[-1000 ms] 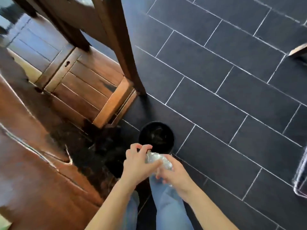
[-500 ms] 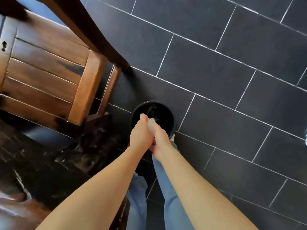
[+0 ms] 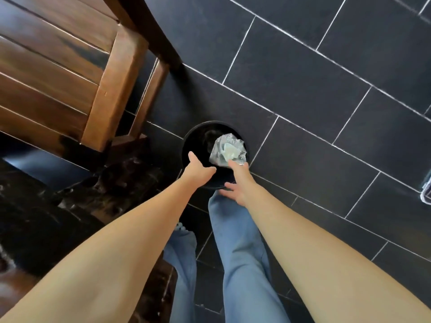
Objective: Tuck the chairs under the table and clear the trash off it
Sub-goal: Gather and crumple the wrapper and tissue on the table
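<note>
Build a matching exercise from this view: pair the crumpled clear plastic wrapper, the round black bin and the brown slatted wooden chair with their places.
1. crumpled clear plastic wrapper
2. round black bin
3. brown slatted wooden chair

A. upper left of the view
B. on the dark tiles, under the left hand and right hand
C. within the round opening, in no hand

Pairs: 1-C, 2-B, 3-A

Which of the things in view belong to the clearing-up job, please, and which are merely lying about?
Job: crumpled wrapper, black bin, wooden chair, left hand, right hand.
Just there: white wire thing at the right edge, tiled floor.
</note>
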`<state>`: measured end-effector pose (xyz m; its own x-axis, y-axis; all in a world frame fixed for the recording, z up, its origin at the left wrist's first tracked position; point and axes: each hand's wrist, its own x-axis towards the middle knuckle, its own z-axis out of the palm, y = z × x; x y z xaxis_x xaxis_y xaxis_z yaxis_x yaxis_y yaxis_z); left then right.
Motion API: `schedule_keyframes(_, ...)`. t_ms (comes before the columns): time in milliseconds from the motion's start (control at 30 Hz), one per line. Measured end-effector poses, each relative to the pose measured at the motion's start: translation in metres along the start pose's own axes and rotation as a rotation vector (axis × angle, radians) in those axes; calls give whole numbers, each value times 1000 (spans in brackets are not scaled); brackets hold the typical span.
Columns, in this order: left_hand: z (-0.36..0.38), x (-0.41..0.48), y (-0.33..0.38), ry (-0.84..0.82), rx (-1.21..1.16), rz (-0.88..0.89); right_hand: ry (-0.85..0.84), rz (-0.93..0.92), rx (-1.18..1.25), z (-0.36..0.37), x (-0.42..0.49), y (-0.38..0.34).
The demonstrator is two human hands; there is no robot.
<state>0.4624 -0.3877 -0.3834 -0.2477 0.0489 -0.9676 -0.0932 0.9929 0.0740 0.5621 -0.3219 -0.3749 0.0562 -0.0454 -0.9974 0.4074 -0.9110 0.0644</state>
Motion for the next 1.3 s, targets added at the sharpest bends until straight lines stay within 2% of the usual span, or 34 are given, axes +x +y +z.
schedule_keyframes(100,-7,-9,-2,63,-69,50,-42,0,-33,-8,-10,6)
schedule_keyframes(300,-6,-39,-18,96,-59,132,35,-124,-193,-14,-24,7)
schedule_keyframes(533,-9,-94,-31,266,68,246,9,-518,-575,3,-78,11)
schedule_keyframes(633,-25,-130,-30,377,34,348,-45,-687,-750,22,-112,13)
schedule_keyframes(800,-77,-198,-48,580,-108,513,-132,-974,-880,67,-172,21)
schedule_keyframes(967,-134,-256,-118,807,-163,588,-194,-1293,-960,126,-228,50)
schedule_keyframes(1100,-164,-295,-206,941,-299,537,-314,-1455,-1030,181,-260,109)
schedule_keyframes(1300,-187,-336,-342,1282,-570,356,-562,-1519,-1434,256,-276,219)
